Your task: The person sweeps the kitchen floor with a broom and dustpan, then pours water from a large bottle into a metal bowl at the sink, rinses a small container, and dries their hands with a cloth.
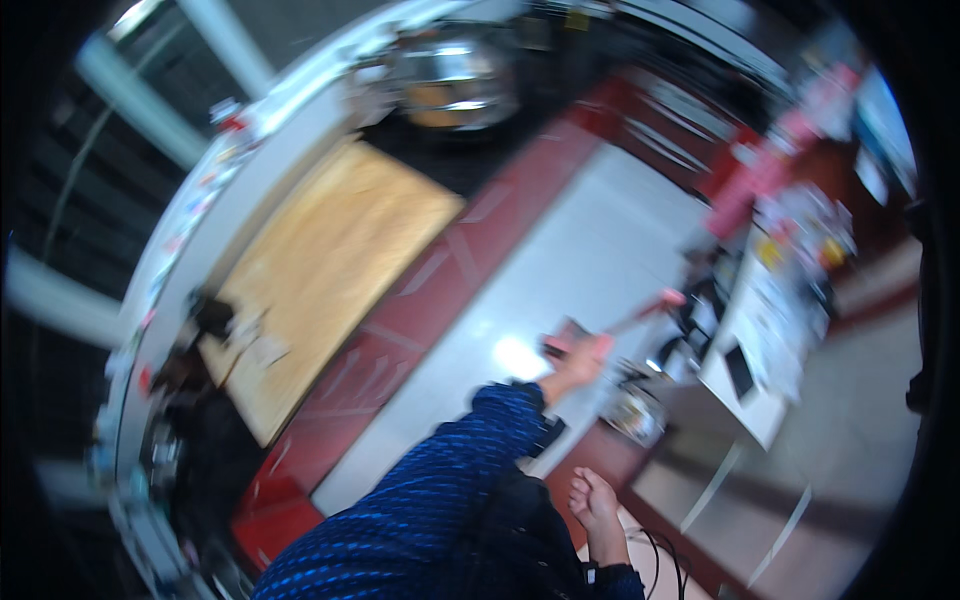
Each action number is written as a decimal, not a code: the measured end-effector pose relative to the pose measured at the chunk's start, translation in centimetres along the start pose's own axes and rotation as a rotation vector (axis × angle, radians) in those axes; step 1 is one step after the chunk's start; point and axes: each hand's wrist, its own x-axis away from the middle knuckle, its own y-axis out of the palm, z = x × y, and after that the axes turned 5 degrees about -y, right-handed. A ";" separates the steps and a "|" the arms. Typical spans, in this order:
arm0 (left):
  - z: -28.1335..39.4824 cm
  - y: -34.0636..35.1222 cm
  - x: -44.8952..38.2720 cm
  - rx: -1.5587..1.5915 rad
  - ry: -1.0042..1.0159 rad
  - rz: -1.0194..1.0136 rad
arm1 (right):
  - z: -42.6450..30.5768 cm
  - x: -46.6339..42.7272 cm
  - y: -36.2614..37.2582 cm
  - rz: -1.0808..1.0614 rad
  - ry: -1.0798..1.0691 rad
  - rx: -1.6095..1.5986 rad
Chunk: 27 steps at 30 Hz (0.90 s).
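Note:
My left hand (579, 364), in a dark blue sleeve, reaches out over the pale floor (570, 240). Its fingers are closed around a pink and dark object (564, 339), too blurred to name. Just beyond it a thin reddish bar or handle (643, 309) slants towards the items at the right; whether it joins the held object, I cannot tell. My right hand (595, 501) is low in the view near my body, its fingers curled in, with nothing visible in them. A glass or clear plastic container (634, 414) with blurred contents lies between the hands, to their right.
A large wooden board (337, 262) lies on the dark counter above red cabinets (450, 255). Behind it stands a shiny metal pot (454, 82). A white table or cabinet top (757, 352) at right holds a dark phone-like slab (739, 371) and clutter. Black cables (679, 555) hang at lower right.

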 end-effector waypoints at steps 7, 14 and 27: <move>-1.4 -7.5 13.6 0.452 -0.103 0.324 | 1.7 -5.6 8.3 -0.094 0.139 0.348; -12.2 -13.4 37.7 0.475 -0.335 0.694 | 6.2 -5.6 18.4 -0.189 0.123 0.704; -23.5 -1.4 79.8 0.987 -1.090 1.185 | 33.5 -1.6 36.0 -0.650 0.104 1.257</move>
